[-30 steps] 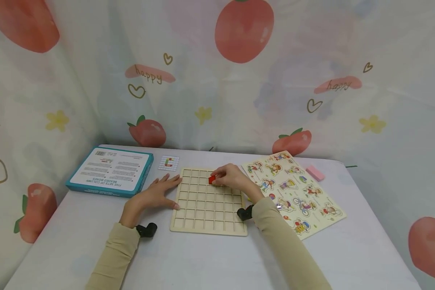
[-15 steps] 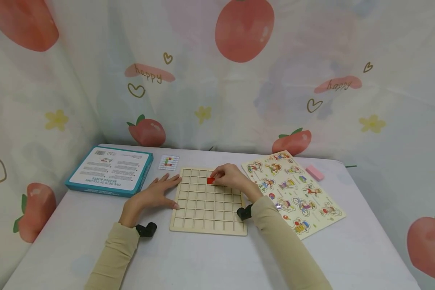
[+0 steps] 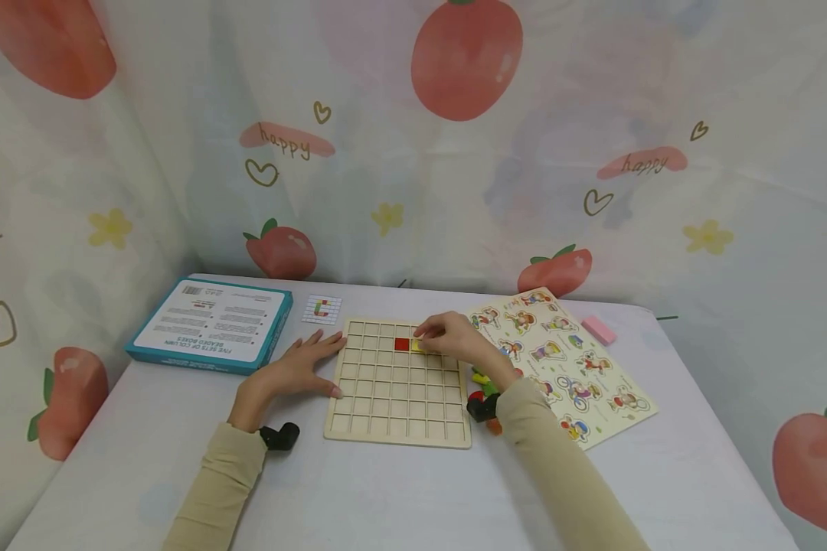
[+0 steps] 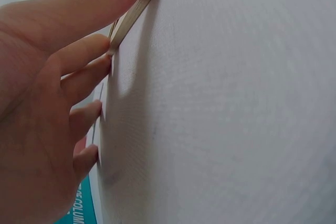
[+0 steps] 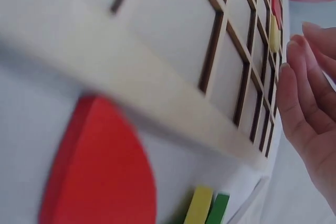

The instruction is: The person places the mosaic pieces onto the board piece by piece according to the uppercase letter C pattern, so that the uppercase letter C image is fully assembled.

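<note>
My left hand (image 3: 295, 371) rests with spread fingers along the left edge of the wooden grid board (image 3: 400, 440); in the left wrist view, its thumb and fingertips touch the board's rim (image 4: 137, 10). A red square tile (image 3: 402, 344) lies in a cell of an upper row. Beside it on the right is a yellow piece (image 3: 416, 345), partly covered by my right hand (image 3: 455, 338). In the right wrist view, the right fingertips are just beside the yellow piece (image 5: 274, 35), with a small gap visible and nothing between the fingers.
Loose red (image 5: 105, 166), yellow (image 5: 199, 205) and green (image 5: 218, 209) pieces lie right of the board, partly under the right wrist. A picture puzzle board (image 3: 593, 405), pink block (image 3: 599, 330), small pattern card (image 3: 321, 309) and blue box (image 3: 210, 325) surround it.
The red tile, earlier between my right fingers, now lies flat in its cell. A yellow piece has appeared to its right. My right hand has shifted right; the left stays in place.
</note>
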`<action>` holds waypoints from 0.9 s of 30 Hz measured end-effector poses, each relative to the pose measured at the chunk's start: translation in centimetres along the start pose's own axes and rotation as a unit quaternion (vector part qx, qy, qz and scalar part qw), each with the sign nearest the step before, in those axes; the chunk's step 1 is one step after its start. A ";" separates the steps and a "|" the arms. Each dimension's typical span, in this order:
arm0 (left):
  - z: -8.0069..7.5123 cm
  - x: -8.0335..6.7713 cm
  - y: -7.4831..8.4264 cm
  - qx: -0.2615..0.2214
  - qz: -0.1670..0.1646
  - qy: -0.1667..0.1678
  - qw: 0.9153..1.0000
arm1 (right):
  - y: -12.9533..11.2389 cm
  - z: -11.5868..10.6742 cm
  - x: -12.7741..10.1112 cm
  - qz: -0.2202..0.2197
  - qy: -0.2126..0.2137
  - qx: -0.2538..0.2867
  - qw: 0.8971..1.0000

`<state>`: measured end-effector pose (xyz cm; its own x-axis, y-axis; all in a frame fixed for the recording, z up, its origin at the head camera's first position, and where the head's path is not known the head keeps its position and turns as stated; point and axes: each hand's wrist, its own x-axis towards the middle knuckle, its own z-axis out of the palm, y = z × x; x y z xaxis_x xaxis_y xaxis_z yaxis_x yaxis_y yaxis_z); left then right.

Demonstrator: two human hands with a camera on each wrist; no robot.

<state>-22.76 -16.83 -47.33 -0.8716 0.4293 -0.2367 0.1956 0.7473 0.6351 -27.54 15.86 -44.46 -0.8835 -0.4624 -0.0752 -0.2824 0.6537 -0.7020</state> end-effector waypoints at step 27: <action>-0.1 -0.1 0.2 0.003 0.008 0.003 1.000 | 4.0 -3.8 -6.9 0.028 0.019 -0.042 0.999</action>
<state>-22.63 -16.81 -47.16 -0.8710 0.4383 -0.2219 0.2125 0.7434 0.6343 -24.00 23.97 -44.06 -0.9120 -0.4016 -0.0842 -0.2610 0.7261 -0.6362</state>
